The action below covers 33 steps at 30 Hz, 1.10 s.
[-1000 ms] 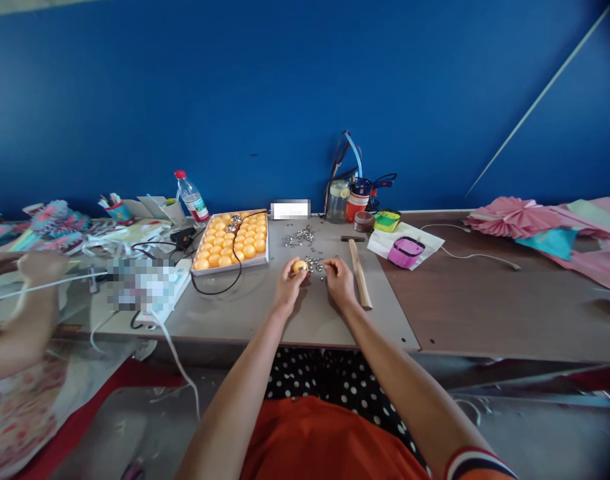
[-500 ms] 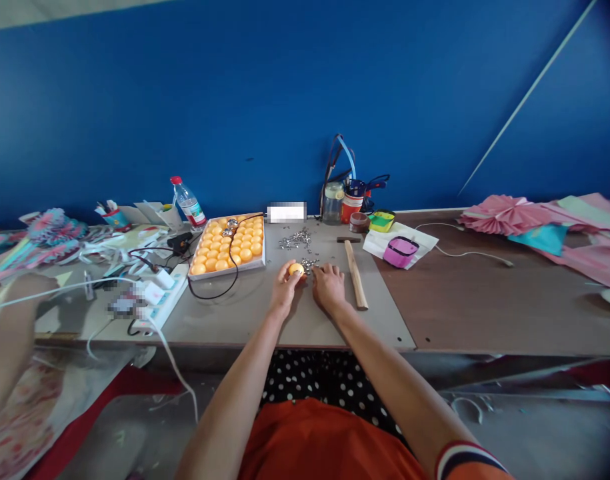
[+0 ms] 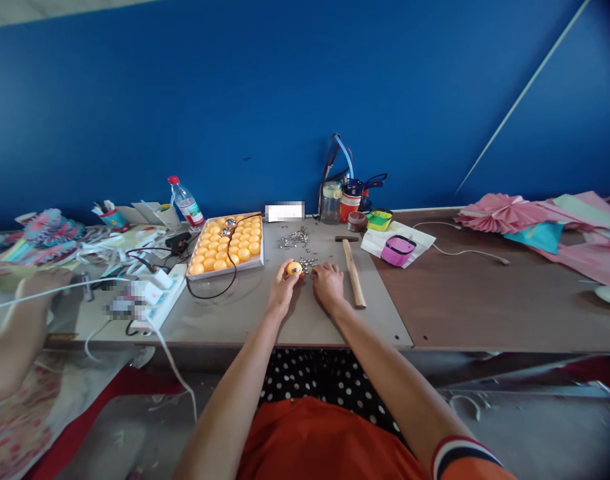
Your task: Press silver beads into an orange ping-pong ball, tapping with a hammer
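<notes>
My left hand (image 3: 282, 287) is closed round an orange table tennis ball (image 3: 293, 268), its thumb along the near side. A small dark print shows on the ball's face. My right hand (image 3: 329, 285) rests on the table just to the right, its fingers curled down by a small heap of shiny metal pieces (image 3: 307, 263). What its fingertips pinch, if anything, is hidden. More such metal pieces (image 3: 295, 238) lie scattered farther back. Beside my right hand is a hammer (image 3: 353, 273) with a wooden handle.
At the left stands a box of orange balls (image 3: 225, 248) with a black cord across it. A power strip (image 3: 162, 303), cables and a bottle (image 3: 189, 203) lie beyond. A co-worker's arm (image 3: 22, 320) reaches in. A purple mesh item (image 3: 399, 250) sits on white paper.
The ball has turned in my left hand, so its dark print now faces up more fully. My right hand stays by the metal pieces. The co-worker's arm has shifted.
</notes>
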Tool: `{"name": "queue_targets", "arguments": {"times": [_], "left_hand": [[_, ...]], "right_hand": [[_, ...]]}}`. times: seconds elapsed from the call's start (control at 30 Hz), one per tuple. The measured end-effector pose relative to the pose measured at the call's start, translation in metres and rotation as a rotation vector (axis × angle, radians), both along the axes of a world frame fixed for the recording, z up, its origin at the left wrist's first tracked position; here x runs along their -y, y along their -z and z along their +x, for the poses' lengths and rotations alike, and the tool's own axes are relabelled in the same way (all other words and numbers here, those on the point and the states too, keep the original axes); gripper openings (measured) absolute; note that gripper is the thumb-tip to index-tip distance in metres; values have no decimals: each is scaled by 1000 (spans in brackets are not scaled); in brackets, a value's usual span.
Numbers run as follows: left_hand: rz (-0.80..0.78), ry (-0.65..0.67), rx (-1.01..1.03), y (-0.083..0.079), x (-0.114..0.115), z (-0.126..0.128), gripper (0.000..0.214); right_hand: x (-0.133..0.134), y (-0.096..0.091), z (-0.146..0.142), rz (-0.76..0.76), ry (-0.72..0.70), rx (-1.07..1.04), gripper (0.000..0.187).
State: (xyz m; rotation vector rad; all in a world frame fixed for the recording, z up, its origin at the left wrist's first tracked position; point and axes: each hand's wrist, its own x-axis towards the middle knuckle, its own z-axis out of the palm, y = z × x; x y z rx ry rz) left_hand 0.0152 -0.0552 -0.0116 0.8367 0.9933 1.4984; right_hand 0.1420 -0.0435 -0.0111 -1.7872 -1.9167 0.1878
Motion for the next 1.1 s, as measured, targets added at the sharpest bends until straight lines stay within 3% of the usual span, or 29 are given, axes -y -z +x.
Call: {"name": "queue_targets", "arguments": {"times": [0.17, 0.37, 0.7, 1.1], "left_hand": [[-15, -1, 10, -1, 0, 1, 53], [-38, 26, 21, -3, 1, 1, 52], [-36, 37, 3, -4, 2, 1, 54], [-34, 48, 12, -6, 4, 2, 53]], "right_hand": [[-6, 8, 5, 146, 2, -261, 19], [-7, 11, 8, 194, 19, -496, 14], [-10, 13, 9, 236, -9, -569, 17], [-9, 10, 7, 256, 14, -424, 17]]}}
